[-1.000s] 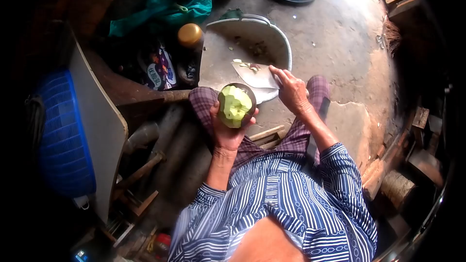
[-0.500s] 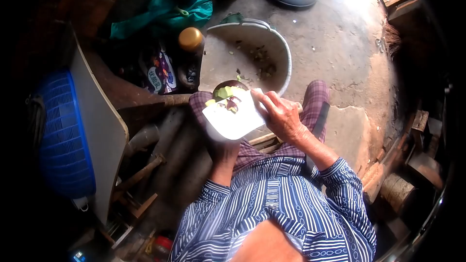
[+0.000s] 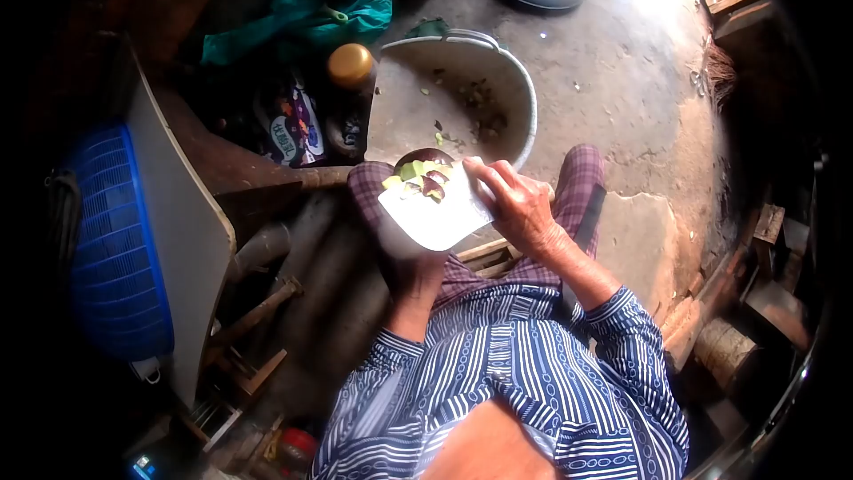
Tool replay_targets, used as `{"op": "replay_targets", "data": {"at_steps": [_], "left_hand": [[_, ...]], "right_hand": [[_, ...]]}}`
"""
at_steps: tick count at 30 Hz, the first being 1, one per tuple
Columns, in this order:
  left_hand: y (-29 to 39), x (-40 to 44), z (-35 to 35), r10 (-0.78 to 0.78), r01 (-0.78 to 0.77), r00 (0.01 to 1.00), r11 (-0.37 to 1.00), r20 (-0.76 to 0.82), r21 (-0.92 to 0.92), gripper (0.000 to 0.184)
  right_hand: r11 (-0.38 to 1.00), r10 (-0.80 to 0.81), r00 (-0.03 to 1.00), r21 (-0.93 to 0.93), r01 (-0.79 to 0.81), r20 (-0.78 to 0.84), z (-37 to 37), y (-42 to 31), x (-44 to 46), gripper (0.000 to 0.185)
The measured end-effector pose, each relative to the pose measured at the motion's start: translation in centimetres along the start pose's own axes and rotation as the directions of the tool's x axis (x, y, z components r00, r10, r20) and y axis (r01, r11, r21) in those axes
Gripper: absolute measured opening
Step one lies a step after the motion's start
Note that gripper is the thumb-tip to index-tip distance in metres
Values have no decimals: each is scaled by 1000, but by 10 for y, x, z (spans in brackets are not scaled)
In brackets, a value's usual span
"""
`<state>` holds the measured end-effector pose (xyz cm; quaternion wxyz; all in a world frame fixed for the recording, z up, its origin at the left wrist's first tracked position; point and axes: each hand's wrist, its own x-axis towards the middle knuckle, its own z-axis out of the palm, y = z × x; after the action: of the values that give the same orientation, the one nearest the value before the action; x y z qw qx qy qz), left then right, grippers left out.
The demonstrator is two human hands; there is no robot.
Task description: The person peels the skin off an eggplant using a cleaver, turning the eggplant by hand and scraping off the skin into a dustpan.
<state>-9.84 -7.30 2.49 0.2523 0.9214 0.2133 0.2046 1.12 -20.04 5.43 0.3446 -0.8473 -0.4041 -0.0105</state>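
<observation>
Showing past cleaver [image 3: 434,220] — vegetable [image 3: 424,156] beside right hand [image 3: 524,212].

You sit in what looks like a rustic home's utility area, its worn concrete floor [image 3: 613,116] cracked at the right of the frame. A pale bucket [image 3: 530,116] stands at upper center, near a gold-lidded jar [image 3: 350,66] and a teal bag [image 3: 355,11] at upper left. A blue plastic basket [image 3: 120,249] fills the left edge; rough wood pieces [image 3: 727,347] line the lower right.
</observation>
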Motion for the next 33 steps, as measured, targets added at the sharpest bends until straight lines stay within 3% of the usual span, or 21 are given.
{"op": "replay_targets", "data": {"at_steps": [1,2,3,4,5,7,10,11,12,13,14,16,18,21,22,23,24,25,27,29,33], "left_hand": [[1,2,2,6,-6,1000,1000,13,22,65],[-4,3,14,-294,312,946,716,135,-625,65],[-12,-2,17,-246,391,892,-2,379,-920,65],[-20,-7,21,-181,311,780,-719,599,-622,65],[-32,-15,23,-78,357,816,-711,573,-606,62],[-36,-10,18,-73,426,804,-620,590,-659,60],[-31,2,15,-163,380,776,-649,609,-659,57],[-29,4,18,-135,366,809,-648,573,-668,57],[-27,6,19,-228,380,918,274,325,-883,53],[-26,7,20,-56,85,993,952,107,-293,48],[-41,-4,24,44,-47,988,999,147,12,45],[-42,-26,14,168,-199,976,947,138,253,43],[-35,-22,7,130,-146,987,972,100,182,43],[-48,-21,9,85,-100,977,993,196,69,41],[-52,-10,13,37,-14,985,991,170,-137,42],[-49,-7,18,-101,195,971,857,216,-476,46],[-44,-7,21,-260,471,875,271,408,-839,50],[-38,-1,19,-233,529,813,-88,534,-844,54],[-43,-3,15,-100,559,755,-418,648,-716,61],[-40,0,12,-118,569,753,-376,647,-731,61],[-36,14,18,-162,533,790,-295,591,-793,58]], "right_hand": [[1000,7,1000,12,-7,-3,0,0,-1,29],[999,40,998,3,-41,45,3,8,-2,30],[997,78,992,-8,-78,95,10,24,-4,31],[986,158,973,16,-163,170,19,47,-7,33],[979,202,954,-59,-194,221,24,67,-9,33],[984,174,969,-71,-164,176,27,89,-10,33],[988,145,976,-69,-135,160,13,69,-6,32],[988,150,973,-52,-143,177,4,54,0,32],[999,49,992,-23,-47,119,0,41,2,31],[998,-14,990,-52,22,138,-8,25,6,31],[997,-62,990,-39,68,125,-13,13,9,31],[993,-115,989,-15,117,92,-15,3,9,32],[995,-100,991,-16,102,89,-14,5,9,32],[996,-87,992,-5,88,92,-13,8,9,33],[997,-81,992,11,80,102,-13,11,8,32],[997,-75,991,25,73,112,-13,15,8,31],[1000,2,989,-18,1,150,-5,24,4,28],[998,51,989,18,-54,141,-2,35,3,29],[976,215,949,-21,-215,230,21,73,-8,30],[957,281,903,-30,-287,325,20,84,-9,31],[986,150,972,45,-161,183,-9,49,0,35]]}}
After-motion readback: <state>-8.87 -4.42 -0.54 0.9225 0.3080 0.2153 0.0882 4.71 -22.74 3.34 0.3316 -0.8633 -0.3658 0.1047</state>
